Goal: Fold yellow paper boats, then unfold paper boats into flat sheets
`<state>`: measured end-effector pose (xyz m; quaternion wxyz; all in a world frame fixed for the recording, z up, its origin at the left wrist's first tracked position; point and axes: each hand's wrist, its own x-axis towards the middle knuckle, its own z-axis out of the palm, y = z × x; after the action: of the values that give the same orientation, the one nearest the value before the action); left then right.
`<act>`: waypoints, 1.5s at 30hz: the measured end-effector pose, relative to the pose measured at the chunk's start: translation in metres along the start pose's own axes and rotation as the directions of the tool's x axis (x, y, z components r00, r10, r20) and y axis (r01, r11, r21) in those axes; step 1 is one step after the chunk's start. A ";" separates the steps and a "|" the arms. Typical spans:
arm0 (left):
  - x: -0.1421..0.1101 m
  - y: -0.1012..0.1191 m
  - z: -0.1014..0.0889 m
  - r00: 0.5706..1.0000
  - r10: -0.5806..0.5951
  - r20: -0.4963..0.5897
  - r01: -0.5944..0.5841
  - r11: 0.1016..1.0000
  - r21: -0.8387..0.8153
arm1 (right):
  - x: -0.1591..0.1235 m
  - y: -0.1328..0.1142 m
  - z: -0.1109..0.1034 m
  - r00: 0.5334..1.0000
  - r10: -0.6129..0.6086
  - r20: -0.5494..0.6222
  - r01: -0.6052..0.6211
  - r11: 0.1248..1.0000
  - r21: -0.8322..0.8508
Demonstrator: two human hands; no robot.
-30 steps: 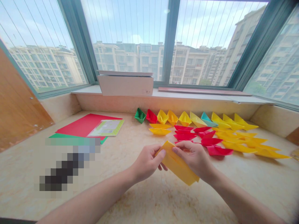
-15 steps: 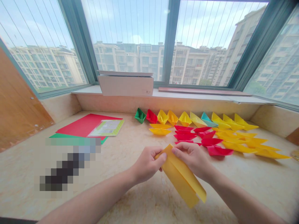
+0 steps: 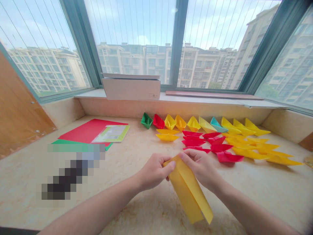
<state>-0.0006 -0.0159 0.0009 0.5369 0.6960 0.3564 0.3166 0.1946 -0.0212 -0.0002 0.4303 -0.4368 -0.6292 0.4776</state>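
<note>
A long folded strip of yellow paper hangs between my hands above the marble counter, its far end pinched at the top and its near end pointing down toward me. My left hand pinches the strip's upper left corner with thumb and fingers closed. On the upper right edge my right hand grips it, fingers curled over the fold. Just beyond my hands lie rows of finished paper boats in yellow, red, green and teal.
Flat sheets of red paper and green paper, with a printed leaflet on top, lie at the left. A white cardboard box sits on the window sill. A wooden panel stands at the far left.
The yellow strip has swung from slanting right to hanging more steeply toward me, and its two layers have spread apart. Both hands stayed in place, pinching its top.
</note>
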 end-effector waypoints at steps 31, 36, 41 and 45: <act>0.015 -0.001 -0.023 0.954 0.042 -0.297 -0.060 0.997 -0.049 | 0.013 -0.001 -0.023 0.989 0.127 0.079 -0.111 0.978 -0.175; 0.018 -0.004 -0.028 0.948 0.056 -0.314 -0.086 0.993 -0.084 | 0.016 0.001 -0.026 0.995 0.098 0.024 -0.092 0.975 -0.205; 0.019 -0.004 -0.030 0.928 0.060 -0.367 -0.098 0.992 -0.083 | 0.018 0.004 -0.027 0.999 0.016 -0.041 -0.024 0.981 -0.193; 0.017 -0.002 -0.031 0.890 0.087 -0.448 -0.135 0.988 -0.076 | 0.016 -0.001 -0.023 0.999 -0.033 -0.043 0.032 0.999 -0.038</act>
<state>-0.0171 0.0154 0.0067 0.4584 0.5959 0.4117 0.5151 0.2130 -0.0011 0.0063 0.4435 -0.4449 -0.6354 0.4490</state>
